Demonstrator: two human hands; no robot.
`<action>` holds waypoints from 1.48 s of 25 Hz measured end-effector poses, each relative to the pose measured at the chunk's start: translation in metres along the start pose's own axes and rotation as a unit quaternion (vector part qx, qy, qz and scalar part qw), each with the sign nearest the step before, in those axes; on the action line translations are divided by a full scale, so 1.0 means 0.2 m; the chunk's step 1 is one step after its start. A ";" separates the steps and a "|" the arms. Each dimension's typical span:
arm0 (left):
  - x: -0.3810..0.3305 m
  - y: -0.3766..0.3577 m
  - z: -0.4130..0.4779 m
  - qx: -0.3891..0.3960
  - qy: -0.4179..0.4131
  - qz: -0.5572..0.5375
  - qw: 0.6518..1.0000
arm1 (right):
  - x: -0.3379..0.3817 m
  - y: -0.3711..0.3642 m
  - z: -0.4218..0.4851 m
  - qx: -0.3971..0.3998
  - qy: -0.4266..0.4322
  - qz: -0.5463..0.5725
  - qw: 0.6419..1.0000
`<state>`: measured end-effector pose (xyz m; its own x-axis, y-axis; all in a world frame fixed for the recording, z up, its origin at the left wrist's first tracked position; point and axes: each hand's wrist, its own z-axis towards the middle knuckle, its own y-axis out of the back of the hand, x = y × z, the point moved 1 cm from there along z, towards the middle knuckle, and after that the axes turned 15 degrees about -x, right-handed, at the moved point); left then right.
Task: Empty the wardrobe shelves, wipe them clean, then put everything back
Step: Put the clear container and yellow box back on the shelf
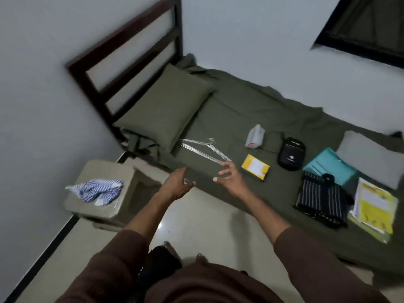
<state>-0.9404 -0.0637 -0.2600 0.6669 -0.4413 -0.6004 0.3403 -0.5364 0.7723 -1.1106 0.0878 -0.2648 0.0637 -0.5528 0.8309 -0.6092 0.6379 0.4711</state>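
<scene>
Several wire hangers (203, 149) lie in a bundle on the olive bed sheet (236, 110). My right hand (228, 177) hovers at their lower end with fingers spread, fingertips close to the wires. My left hand (178, 182) is open over the bed's edge, holding nothing. Laid out on the bed are a yellow box (255, 167), a grey pouch (255, 136), a black pouch (291, 153), a teal folded item (330, 168), a black striped bag (322, 199), yellow papers (375, 208) and a grey folded cloth (369, 156). A blue striped rag (98, 190) lies on the stool (105, 206).
An olive pillow (166, 108) rests against the dark wooden headboard (129, 53). The stool stands on the pale floor (196, 224) between wall and bed. A dark window (367, 27) is at the upper right.
</scene>
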 end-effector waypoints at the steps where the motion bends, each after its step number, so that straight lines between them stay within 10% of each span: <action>1: -0.08 -0.05 0.08 0.014 -0.012 0.001 1.000 | -0.03 0.08 0.03 -0.022 -0.011 0.007 1.000; 17: -0.74 -0.73 1.28 0.196 -0.122 0.027 0.973 | -0.36 0.81 0.79 -0.146 -0.182 -0.016 0.972; 37: -0.93 -1.86 2.05 0.119 0.044 0.048 0.991 | -1.38 0.68 1.99 0.130 -0.179 -0.310 0.925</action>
<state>-1.4622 -0.0776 -0.5209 0.7478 -0.4387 -0.4983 0.1135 -0.6550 0.7470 -1.5260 0.1149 -0.5483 0.2271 -0.9405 0.2526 -0.7155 0.0148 0.6985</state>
